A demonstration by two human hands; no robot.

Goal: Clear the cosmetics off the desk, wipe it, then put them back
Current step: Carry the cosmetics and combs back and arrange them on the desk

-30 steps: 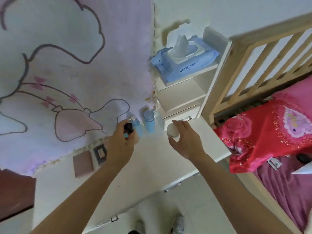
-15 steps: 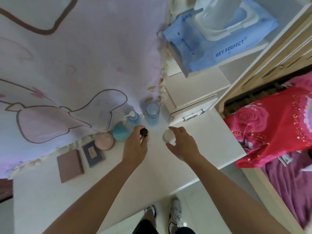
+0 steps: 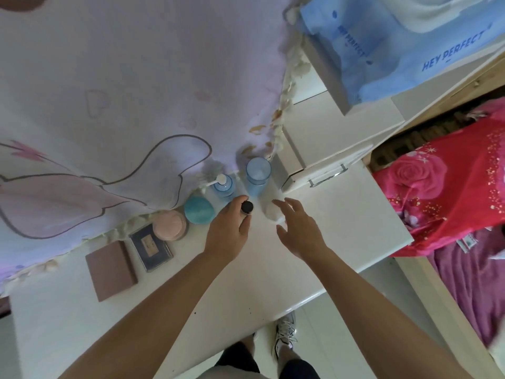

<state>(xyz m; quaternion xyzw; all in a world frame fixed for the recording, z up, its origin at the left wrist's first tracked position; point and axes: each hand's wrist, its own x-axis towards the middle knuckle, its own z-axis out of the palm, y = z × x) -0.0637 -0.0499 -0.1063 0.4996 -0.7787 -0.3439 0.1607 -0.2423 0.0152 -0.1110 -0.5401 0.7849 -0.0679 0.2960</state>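
White laminate desk (image 3: pixel 341 236), set against a wall draped with a lilac cloth (image 3: pixel 123 77) bearing outlined cartoon figures.

Cosmetics stood along the cloth's lower edge, left to right:
- brown palette (image 3: pixel 110 269), lying flat
- dark compact case (image 3: pixel 150 247), flat, just beside the palette
- pink jar (image 3: pixel 170 225)
- teal jar (image 3: pixel 199 209), close against the pink one
- blue pump bottle (image 3: pixel 224 186)
- blue capped bottle (image 3: pixel 258 175), upright in the corner

Left hand (image 3: pixel 228 233): fingers and thumb curled round a black-capped bottle (image 3: pixel 247 207), held upright just in front of the pump bottle. Whether its base met the desk could not be told.

Right hand (image 3: pixel 300 231): fingers spread and relaxed, holding nothing, fingertips over a white jar (image 3: pixel 273 213) that sat on the desk near the capped bottle. Contact could not be told.

Right rear: white drawer unit (image 3: pixel 328 149) with a metal handle, resting on the desk. Above it was a blue wipes pack (image 3: pixel 396 56) marked HEY PERFECT.

Beyond the desk's right edge: wooden bed frame (image 3: pixel 481 77) and red floral bedding (image 3: pixel 451 187).

Below the front edge: pale tiled floor (image 3: pixel 341 337) and one light trainer (image 3: pixel 285 328).
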